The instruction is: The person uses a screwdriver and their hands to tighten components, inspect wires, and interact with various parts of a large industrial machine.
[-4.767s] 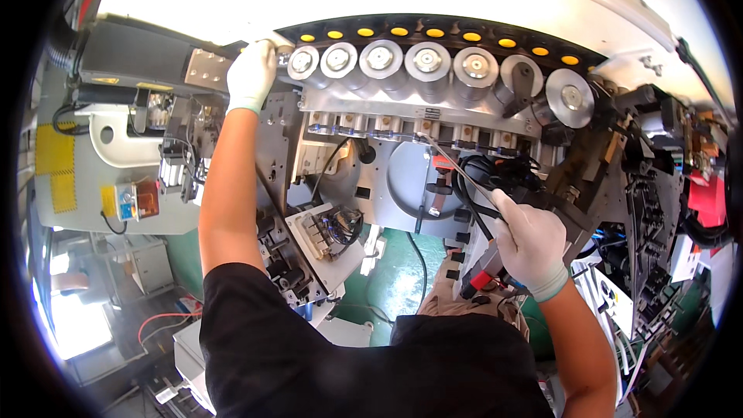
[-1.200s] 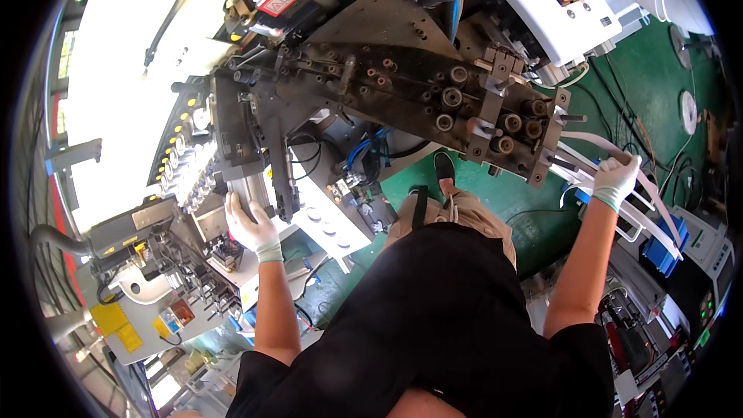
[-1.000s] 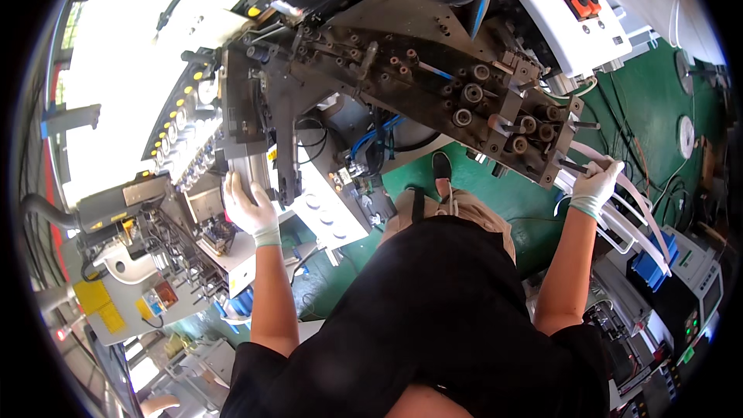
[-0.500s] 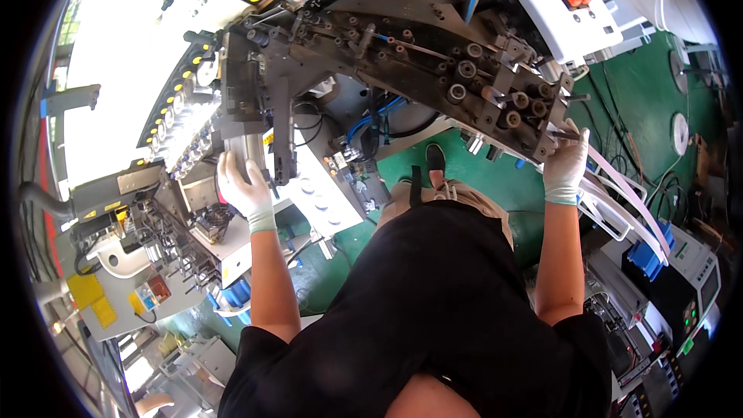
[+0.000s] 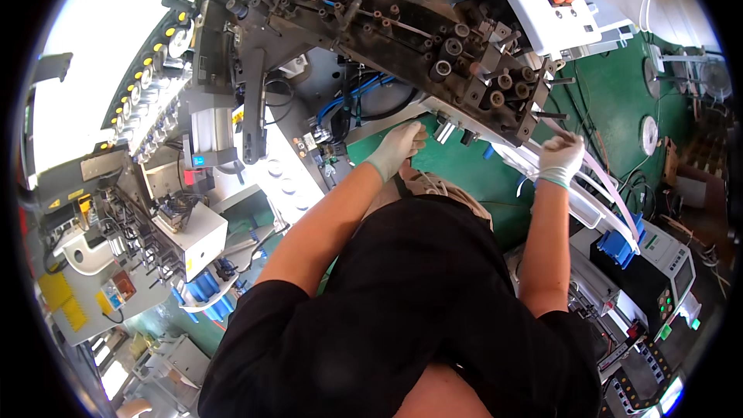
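My left hand, in a white glove, is held in front of my body with its fingers curled closed. Whatever it may hold is hidden. Below the right end of a long dark metal machine assembly is my right hand, also gloved. Its fingers are pinched together at a pale pinkish strip, which runs from there down to the right. Rollers and dark pins sit on the assembly's end, just above the right hand.
A white panel with round discs stands left of my body. Farther left are a grey cylinder block and blue-handled tools. At the right stand white tube rails and a control box. Cables lie on the green floor.
My left hand has left the machinery at the left, moved right to the front of my body, and curled its fingers. My right hand has dropped slightly from the pins. The view has shifted.
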A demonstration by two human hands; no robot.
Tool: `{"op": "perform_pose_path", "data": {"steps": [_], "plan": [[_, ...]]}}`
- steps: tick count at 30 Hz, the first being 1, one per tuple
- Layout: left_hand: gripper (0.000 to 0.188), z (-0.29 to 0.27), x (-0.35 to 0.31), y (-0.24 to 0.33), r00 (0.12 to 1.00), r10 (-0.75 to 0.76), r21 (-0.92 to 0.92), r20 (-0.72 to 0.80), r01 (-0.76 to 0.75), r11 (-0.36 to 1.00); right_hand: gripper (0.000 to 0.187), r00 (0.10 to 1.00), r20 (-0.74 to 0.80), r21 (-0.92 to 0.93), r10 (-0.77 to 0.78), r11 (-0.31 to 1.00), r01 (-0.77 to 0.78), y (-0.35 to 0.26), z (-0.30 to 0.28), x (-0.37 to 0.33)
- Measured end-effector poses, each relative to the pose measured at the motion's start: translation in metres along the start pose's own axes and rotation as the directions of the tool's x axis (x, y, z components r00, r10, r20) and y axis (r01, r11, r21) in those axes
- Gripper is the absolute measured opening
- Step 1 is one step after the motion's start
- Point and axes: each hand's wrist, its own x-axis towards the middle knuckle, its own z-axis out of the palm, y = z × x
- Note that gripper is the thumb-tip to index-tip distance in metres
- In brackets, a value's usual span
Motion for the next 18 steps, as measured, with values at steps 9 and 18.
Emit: {"op": "perform_pose_path", "data": {"steps": [9,18], "plan": [[0.048,0.028,0.06,-0.008,0.954,-0.21,-0.163,0.212,0.247,0.955,0.035,0.957,0.276,-0.009,0.089,0.996,-0.09,0.006,-0.013,0.003],[0.038,0.03,0.064,-0.028,0.982,0.13,-0.12,0.136,-0.114,0.986,0.037,0.94,0.31,0.058,0.145,0.984,-0.171,-0.011,-0.013,-0.017]]}}
